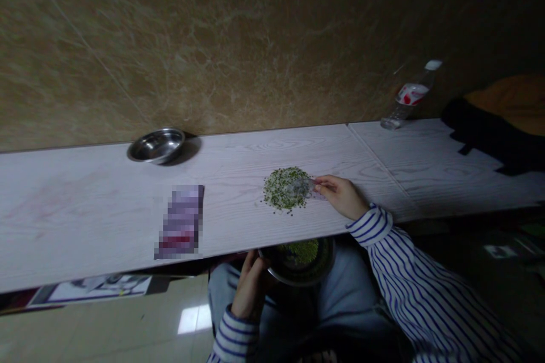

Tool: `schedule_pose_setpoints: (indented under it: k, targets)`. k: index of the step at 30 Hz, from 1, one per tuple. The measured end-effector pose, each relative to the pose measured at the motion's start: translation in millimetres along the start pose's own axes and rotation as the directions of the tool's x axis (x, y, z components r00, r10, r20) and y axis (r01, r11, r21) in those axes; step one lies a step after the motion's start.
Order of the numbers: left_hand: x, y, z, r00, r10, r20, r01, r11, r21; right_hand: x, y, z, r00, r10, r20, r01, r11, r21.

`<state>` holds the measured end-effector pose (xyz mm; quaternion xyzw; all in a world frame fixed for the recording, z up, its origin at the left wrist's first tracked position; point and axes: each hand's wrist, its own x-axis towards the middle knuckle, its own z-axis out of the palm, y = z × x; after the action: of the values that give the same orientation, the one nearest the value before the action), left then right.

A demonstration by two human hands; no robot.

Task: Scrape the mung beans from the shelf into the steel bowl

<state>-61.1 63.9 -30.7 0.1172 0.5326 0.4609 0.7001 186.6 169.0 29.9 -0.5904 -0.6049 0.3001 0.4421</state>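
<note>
Already, some green beans [304,250] sit in the bowl [293,281] that the left hand [250,288] clasps; a green-and-white pile [279,190] remains; the right hand [340,195], closed in a pinch, holds clear plastic [305,187].

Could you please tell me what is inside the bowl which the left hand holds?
Small green grains, perhaps beans, lie inside the bowl, held at its rim by the left hand. The table covers its far side, and what lies beneath the grains cannot be seen.
</note>
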Motion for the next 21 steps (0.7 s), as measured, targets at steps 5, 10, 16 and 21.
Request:
schedule_pose_setpoints:
  k: [5, 10, 16, 21]
  targets:
    - [1.1, -1.7, -0.4, 1.000, 0.010, 0.012, -0.010, 1.000, 0.007, -7.5, -1.5, -0.7, 1.000, -0.012, -0.004, 0.011, 0.996, -0.086]
    - [3.2, -2.9, -3.0, 1.000, 0.015, 0.013, -0.016, 1.000, 0.010, -16.1, -3.4, -0.3, 0.999, -0.020, 0.028, 0.023, 0.994, -0.105]
    - [0.9, -2.6, -2.2, 1.000, 0.017, 0.010, -0.017, 1.000, 0.005, -28.4, -9.6, -5.6, 1.000, -0.026, -0.015, 0.024, 0.993, -0.114]
    - [-0.4, -3.7, -2.0, 1.000, 0.021, 0.015, -0.021, 1.000, 0.003, -35.9, -9.2, -1.9, 0.999, -0.052, 0.003, 0.052, 0.986, -0.157]
